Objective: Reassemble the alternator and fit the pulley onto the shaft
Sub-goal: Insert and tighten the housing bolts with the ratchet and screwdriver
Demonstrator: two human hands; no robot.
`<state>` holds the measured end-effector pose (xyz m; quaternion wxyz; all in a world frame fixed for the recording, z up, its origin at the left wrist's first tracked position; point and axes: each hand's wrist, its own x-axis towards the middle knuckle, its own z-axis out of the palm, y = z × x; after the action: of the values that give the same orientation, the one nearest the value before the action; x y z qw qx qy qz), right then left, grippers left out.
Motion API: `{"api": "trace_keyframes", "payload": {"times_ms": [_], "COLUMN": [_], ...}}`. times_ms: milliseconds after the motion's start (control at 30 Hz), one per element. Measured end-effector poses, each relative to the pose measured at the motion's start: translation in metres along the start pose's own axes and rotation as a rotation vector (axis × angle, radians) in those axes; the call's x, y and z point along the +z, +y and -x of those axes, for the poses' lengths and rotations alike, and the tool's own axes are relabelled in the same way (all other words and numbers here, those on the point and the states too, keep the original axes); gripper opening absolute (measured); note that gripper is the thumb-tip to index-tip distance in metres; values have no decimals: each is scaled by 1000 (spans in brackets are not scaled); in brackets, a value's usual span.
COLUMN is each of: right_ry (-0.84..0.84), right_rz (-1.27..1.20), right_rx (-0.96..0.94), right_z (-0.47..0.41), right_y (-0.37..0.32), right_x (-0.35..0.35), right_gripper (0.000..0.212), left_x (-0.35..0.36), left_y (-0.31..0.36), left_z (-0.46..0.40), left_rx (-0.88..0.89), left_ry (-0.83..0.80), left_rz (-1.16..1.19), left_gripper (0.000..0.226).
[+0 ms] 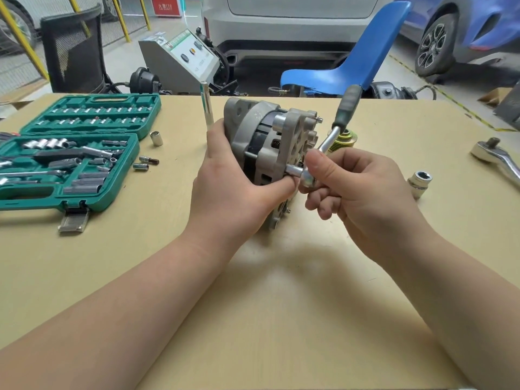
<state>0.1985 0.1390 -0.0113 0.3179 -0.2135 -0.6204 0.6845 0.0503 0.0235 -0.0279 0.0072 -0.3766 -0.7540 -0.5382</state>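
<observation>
On the middle of the tan table the alternator is held on edge by the left hand, whose palm and curled fingers are wrapped round its housing. A small ratchet with a dark handle is gripped at its head by the curled fingers of the right hand, and its socket is set against the alternator's end plate. Just behind the ratchet, the yellowish pulley is seen resting on the table. At the left an open green socket case is laid out. No writing on the parts can be read; white characters on a red sign in the background are too blurred to read.
</observation>
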Motion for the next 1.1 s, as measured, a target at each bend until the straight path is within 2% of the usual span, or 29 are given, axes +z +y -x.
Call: {"api": "trace_keyframes", "payload": {"times_ms": [100, 167, 267, 400, 467, 600, 700, 833, 900, 1000, 1100], "right_ry": [-2, -2, -13, -13, 14, 37, 17, -5, -15, 11, 87], "right_rz": [1, 6, 12, 8, 57, 263, 409, 782, 915, 941, 727], "right_rx": [-8, -21, -44, -55, -97, -321, -511, -824, -922, -943, -756], "right_z": [-1, -1, -1, 0, 0, 1, 3, 1, 1, 4, 7], "right_y": [1, 2, 3, 4, 6, 10, 11, 12, 11, 13, 15], "right_x": [0, -1, -1, 0, 0, 0, 0, -7, -11, -10, 0], "right_gripper": [37, 35, 30, 33, 33, 15, 17, 17, 16, 16, 15], "left_x": [1, 3, 7, 7, 6, 5, 4, 3, 3, 3, 2], "left_y": [-6, -9, -10, -13, -15, -11, -8, -10, -10, -12, -14], "left_z": [3, 6, 7, 5, 5, 7, 6, 5, 5, 3, 4], "left_rx": [94, 242, 509, 718, 703, 563, 541, 544, 537, 558, 550], "left_ry": [38, 108, 177, 114, 84, 69, 79, 70, 71, 75, 49], "left_rz": [51, 37, -27, -122, -165, -214, -224, -225, -218, -188, -211], "left_gripper": [119, 118, 87, 32, 19, 15, 14, 13, 14, 16, 20]}}
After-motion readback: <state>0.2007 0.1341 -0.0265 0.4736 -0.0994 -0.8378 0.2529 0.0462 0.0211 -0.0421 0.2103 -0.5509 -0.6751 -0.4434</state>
